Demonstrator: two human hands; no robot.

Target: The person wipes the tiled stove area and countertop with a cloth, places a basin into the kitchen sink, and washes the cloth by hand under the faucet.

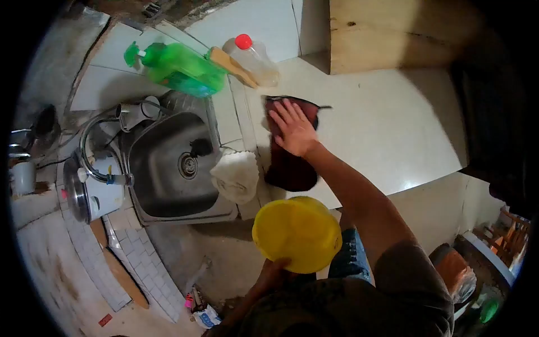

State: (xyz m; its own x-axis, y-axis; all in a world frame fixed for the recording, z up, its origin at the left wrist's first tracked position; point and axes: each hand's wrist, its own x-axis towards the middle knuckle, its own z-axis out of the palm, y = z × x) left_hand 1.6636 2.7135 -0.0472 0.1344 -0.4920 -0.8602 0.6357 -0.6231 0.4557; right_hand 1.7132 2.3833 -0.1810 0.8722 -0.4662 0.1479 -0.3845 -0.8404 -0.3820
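A dark red cloth [292, 168] lies spread on the white counter [382, 123], right of the sink. My right hand [295, 128] rests flat on its upper part, fingers spread. Below the counter's front edge, my left hand [275, 272] grips the rim of a yellow bowl [297, 233], close to my body. The thumb side of this hand shows, while the other fingers are hidden.
A steel sink [174, 168] with a curved tap is at left, a white cloth [237, 175] on its right edge. Behind stand a green pump bottle [182, 67], a wooden brush [233, 67] and a red-capped bottle [258, 62]. A wooden box [393, 36] sits at the back.
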